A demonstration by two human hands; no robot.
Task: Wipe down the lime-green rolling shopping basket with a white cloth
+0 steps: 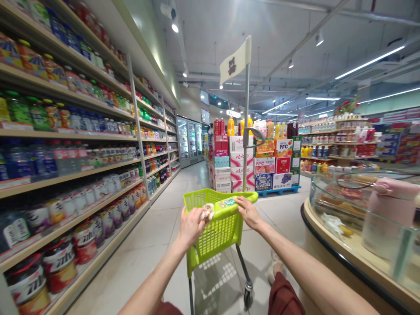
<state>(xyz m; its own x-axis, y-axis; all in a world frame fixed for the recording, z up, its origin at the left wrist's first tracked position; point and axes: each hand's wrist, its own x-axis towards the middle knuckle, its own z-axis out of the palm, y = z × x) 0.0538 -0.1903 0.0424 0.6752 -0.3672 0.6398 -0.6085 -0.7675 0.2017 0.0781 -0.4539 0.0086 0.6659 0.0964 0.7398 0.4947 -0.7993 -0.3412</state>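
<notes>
A small lime-green plastic shopping cart (215, 234) stands in front of me, with a flag (235, 61) bearing a brown bear on a tall pole. My left hand (192, 224) is closed at the left part of the cart's handle. Beside its fingers, over the handle, is a small crumpled white-and-brown thing (207, 212), perhaps fabric; its kind I cannot make out. The fingers of my right hand (248, 213) curl over the handle's right end. Between the hands a colourful label (226, 202) shows on the handle.
Shelves (72, 135) full of bottled drinks run along the left. Ahead, stacked drink cartons (242, 164) carry bottles on top, with glass-door fridges (192, 138) farther back. At right is a curved glass-topped counter (344, 249) with a pink flask (389, 218). Tiled floor (160, 227) lies between.
</notes>
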